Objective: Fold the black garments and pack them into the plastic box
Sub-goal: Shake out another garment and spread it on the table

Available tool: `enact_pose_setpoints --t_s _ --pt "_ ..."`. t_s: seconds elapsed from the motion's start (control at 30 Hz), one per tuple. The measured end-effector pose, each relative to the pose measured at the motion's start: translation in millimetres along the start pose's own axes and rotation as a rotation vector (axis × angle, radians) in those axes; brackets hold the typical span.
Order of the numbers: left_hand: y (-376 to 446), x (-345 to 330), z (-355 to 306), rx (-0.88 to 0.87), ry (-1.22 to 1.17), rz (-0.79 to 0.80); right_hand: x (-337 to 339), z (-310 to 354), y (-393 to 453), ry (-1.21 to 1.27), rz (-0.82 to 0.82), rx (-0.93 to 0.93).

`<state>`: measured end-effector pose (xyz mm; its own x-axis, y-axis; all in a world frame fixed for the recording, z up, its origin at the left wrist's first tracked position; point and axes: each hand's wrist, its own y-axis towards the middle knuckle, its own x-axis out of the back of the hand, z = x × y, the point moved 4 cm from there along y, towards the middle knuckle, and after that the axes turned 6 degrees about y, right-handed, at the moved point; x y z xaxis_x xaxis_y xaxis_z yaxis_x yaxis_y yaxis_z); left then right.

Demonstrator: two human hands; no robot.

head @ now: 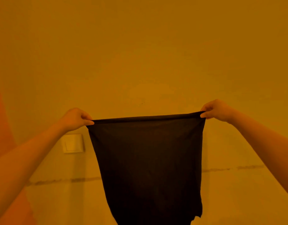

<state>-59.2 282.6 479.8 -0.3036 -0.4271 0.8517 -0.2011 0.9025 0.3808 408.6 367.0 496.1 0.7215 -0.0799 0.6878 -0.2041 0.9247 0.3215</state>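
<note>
A black garment (148, 163) hangs in the air in front of me, stretched taut along its top edge and falling past the bottom of the view. My left hand (76, 118) pinches its top left corner between thumb and fingers. My right hand (217, 110) pinches the top right corner, a little higher. Both arms are raised and reach forward. The plastic box is not in view.
A plain wall fills the view under orange light. A wall switch plate (73, 143) sits left of the garment, below my left hand. A dark horizontal line (62, 181) runs across the wall lower down. Something orange (1, 127) lies along the left edge.
</note>
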Motion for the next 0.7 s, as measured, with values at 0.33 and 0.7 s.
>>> enact_pose_setpoints --t_s 0.33,0.7 --pt "-38 2 -19 0.151 -0.787 -0.131 27 3 -27 0.179 -0.209 0.105" --pt "-270 -80 56 0.161 -0.683 0.124 -61 -42 -273 0.055 -0.053 -0.116"
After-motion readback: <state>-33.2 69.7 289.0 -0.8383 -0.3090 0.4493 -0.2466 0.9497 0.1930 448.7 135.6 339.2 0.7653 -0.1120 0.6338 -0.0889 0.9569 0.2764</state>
